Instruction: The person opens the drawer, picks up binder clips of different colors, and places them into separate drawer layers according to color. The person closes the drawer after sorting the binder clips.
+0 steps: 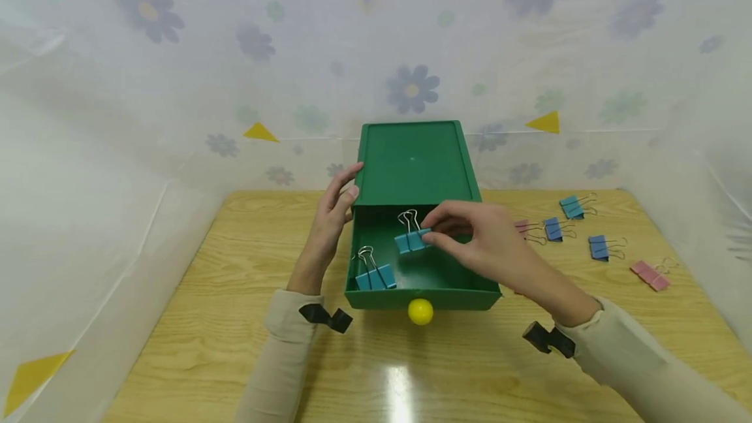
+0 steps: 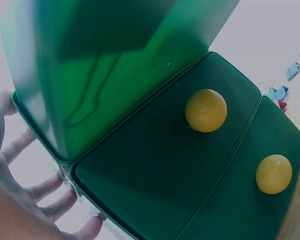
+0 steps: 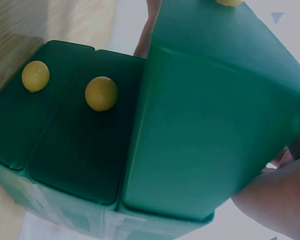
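A green drawer unit stands on the table with its top drawer pulled out. Over that drawer, my right hand pinches a blue binder clip by one end, its wire handles pointing up. Another blue binder clip lies in the drawer's front left corner. My left hand rests against the unit's left side, fingers spread and straight; the left wrist view shows its fingers along the edge. In the right wrist view the drawer hides most of the right hand.
Right of the unit lie several loose binder clips, among them a teal one, a blue one and a pink one. Two closed lower drawers with yellow knobs sit beneath the pulled-out one. A flowered curtain surrounds the table.
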`<state>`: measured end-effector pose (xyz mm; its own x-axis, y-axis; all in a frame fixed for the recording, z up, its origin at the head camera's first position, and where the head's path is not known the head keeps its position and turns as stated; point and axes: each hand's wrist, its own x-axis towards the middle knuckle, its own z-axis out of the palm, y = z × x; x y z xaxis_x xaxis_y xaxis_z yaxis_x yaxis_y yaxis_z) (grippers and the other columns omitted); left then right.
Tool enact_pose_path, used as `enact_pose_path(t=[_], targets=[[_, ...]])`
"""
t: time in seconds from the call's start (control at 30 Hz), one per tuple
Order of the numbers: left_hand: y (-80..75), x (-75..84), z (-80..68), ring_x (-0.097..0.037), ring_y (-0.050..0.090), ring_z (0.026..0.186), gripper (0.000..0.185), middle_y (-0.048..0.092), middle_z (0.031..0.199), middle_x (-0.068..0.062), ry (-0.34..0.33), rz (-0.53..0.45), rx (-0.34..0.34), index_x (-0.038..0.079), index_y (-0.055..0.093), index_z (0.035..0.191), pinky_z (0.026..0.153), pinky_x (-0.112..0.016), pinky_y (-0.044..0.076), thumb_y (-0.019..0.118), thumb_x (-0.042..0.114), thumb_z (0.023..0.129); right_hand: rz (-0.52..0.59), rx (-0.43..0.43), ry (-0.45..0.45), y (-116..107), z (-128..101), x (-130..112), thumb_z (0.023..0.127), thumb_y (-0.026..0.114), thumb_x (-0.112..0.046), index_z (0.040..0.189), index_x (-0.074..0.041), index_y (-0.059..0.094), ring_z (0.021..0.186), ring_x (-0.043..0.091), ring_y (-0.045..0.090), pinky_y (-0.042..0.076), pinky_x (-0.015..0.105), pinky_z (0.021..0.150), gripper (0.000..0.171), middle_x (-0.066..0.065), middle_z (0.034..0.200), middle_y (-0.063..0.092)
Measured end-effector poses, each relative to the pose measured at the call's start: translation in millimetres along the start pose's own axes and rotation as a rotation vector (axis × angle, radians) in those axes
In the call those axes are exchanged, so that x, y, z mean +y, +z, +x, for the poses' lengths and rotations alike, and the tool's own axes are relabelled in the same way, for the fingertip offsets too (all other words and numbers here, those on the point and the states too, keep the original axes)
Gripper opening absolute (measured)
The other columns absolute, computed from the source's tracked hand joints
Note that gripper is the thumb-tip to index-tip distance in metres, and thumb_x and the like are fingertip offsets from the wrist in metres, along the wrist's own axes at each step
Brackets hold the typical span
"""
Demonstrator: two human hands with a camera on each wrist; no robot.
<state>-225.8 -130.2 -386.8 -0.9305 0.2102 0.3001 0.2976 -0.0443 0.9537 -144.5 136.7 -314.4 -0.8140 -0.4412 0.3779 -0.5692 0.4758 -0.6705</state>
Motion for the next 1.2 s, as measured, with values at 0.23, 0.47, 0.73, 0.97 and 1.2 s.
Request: enact_pose_path(t=[0.23, 0.47, 0.73, 0.97, 1.2], targets=[[0.6, 1.0, 0.4, -0.028, 0.049, 0.134, 0.049, 0.042, 0.155, 0.002, 0.001, -0.007, -0.003, 0.028, 0.049, 0.153, 0.103, -0.071, 0.036, 0.050, 0.038, 0.105, -0.023, -0.068, 0.034, 6, 13, -4, 0.091, 0.079, -0.010, 0.100, -0.015, 0.073, 0.080, 0.004, 0.070, 0.058, 0.027, 0.074, 0.012, -0.007, 0.093, 0.073], [-0.5, 0.8, 1.6, -0.030, 0.049, 0.135, 0.050, 0.041, 0.156, 0.000, 0.010, -0.012, -0.001, 0.026, 0.049, 0.154, 0.102, -0.071, 0.036, 0.051, 0.036, 0.105, -0.001, -0.121, 0.100, 9, 22, -4, 0.093, 0.077, -0.010, 0.100, -0.013, 0.074, 0.081, 0.008, 0.071, 0.058, 0.031, 0.074, 0.008, -0.003, 0.095, 0.072], [-0.3, 0.0, 0.9, -0.029, 0.046, 0.139, 0.049, 0.041, 0.156, -0.001, -0.007, -0.021, -0.007, 0.026, 0.048, 0.154, 0.103, -0.071, 0.036, 0.050, 0.035, 0.105, 0.069, -0.130, 0.118, 21, 29, -8, 0.091, 0.078, -0.008, 0.098, -0.011, 0.074, 0.081, 0.009, 0.072, 0.058, 0.029, 0.072, 0.009, -0.001, 0.096, 0.072], [0.0, -0.1, 0.3, -0.028, 0.046, 0.139, 0.049, 0.042, 0.155, 0.001, 0.000, -0.008, -0.006, 0.027, 0.050, 0.153, 0.102, -0.071, 0.038, 0.051, 0.038, 0.105, 0.080, -0.178, 0.139, 30, 32, -7, 0.091, 0.079, -0.009, 0.097, -0.012, 0.074, 0.082, 0.009, 0.072, 0.059, 0.030, 0.074, 0.008, -0.002, 0.095, 0.072], [-1.6, 0.2, 0.0, -0.026, 0.046, 0.139, 0.049, 0.043, 0.154, 0.004, -0.004, 0.004, -0.003, 0.031, 0.051, 0.152, 0.103, -0.070, 0.037, 0.051, 0.041, 0.104, 0.146, -0.239, 0.186, 31, 38, -5, 0.092, 0.076, -0.006, 0.097, -0.007, 0.073, 0.079, 0.014, 0.074, 0.059, 0.033, 0.072, 0.005, 0.003, 0.095, 0.072]])
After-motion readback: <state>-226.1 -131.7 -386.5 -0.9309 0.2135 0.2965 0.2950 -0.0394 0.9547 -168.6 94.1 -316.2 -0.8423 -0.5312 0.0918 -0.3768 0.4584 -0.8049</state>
